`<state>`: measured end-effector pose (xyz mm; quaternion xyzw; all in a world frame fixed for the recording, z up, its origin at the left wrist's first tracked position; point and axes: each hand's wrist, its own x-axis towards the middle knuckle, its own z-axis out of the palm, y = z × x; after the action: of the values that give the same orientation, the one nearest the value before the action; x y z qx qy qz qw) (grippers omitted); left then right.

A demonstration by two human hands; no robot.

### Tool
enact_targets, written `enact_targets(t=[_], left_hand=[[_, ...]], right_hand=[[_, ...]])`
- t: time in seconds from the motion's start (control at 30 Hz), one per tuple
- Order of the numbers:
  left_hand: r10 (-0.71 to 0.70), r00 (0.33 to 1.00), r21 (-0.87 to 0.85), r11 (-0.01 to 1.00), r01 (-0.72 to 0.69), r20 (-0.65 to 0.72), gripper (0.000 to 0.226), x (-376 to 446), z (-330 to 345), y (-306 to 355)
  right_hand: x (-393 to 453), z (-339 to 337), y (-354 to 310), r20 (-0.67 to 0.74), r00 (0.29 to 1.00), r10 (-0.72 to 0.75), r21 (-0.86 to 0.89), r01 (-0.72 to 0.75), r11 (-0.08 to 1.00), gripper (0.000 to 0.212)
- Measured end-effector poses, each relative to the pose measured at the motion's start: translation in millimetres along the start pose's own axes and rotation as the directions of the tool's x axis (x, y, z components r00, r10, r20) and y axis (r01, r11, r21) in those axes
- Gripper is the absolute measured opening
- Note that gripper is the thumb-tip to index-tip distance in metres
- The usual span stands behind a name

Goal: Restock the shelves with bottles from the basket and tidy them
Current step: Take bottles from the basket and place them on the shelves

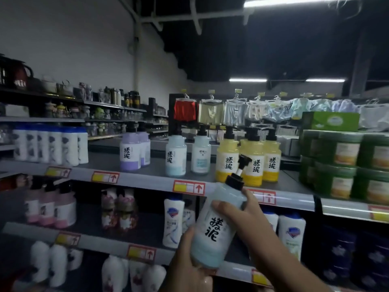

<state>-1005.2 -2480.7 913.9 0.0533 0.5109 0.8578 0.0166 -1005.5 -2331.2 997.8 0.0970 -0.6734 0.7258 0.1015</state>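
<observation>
While the left hand cups its base and the right hand wraps its upper body, the blue bottle tilts pump-up toward the right, just below the top shelf, whose matching blue bottles stand up-left.

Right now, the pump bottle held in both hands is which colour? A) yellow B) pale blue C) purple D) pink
B: the held bottle is pale blue with a black pump, tilted, with the left hand under its base and the right hand round its upper body; it matches the pale blue bottles on the top shelf.
</observation>
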Motion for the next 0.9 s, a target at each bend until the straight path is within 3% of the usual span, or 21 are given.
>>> enact_targets(t=[0.07, 0.13, 0.23, 0.37, 0.43, 0.5, 0.57, 0.8, 0.9], left_hand=[[0.161, 0.983, 0.170, 0.970, -0.174, 0.085, 0.038, 17.8, -20.0, 25.8], [0.262, 0.928, 0.340, 0.875, -0.343, 0.264, 0.043, 42.1, -33.3, 60.7], [0.250, 0.889, 0.436, 0.800, -0.413, 0.383, 0.058, 80.3, -37.0, 105.5], [0.322, 0.877, 0.593, 0.648, -0.478, 0.356, 0.054, 137.3, -25.6, 137.5], [0.370, 0.874, 0.637, 0.600, -0.483, 0.314, 0.066, 162.0, -16.1, 136.5], [0.432, 0.857, 0.649, 0.572, -0.501, 0.280, 0.075, 179.5, -6.1, 125.7], [0.492, 0.836, 0.667, 0.541, -0.512, 0.243, 0.071, 190.7, 3.7, 110.4], [0.536, 0.831, 0.722, 0.516, -0.461, 0.147, 0.059, 216.0, 18.5, 87.9], [0.534, 0.835, 0.761, 0.485, -0.432, 0.134, 0.052, 223.7, 23.8, 90.6]], right_hand=[[20.7, 17.7, -7.3, 0.006, 1.000, -0.026, -0.020, 0.027, 0.999, 0.064], [45.1, 36.1, -16.4, 0.024, 0.998, -0.065, -0.069, 0.066, 0.995, 0.055], [88.0, 62.1, -30.3, 0.003, 0.995, -0.105, -0.105, 0.104, 0.989, 0.054], [141.1, 77.8, -53.2, -0.061, 0.988, -0.144, -0.149, 0.133, 0.980, 0.050], [159.9, 80.7, -62.1, -0.086, 0.989, -0.123, -0.176, 0.107, 0.979, 0.056], [173.6, 83.7, -64.6, -0.151, 0.985, -0.083, -0.232, 0.046, 0.972, 0.091], [180.9, 86.5, -61.5, -0.193, 0.979, -0.066, -0.279, 0.010, 0.960, 0.117], [205.5, 78.3, -45.1, -0.229, 0.970, -0.078, -0.279, 0.011, 0.960, 0.073], [218.8, 78.6, -42.6, -0.223, 0.973, -0.056, -0.205, 0.009, 0.979, 0.095]])
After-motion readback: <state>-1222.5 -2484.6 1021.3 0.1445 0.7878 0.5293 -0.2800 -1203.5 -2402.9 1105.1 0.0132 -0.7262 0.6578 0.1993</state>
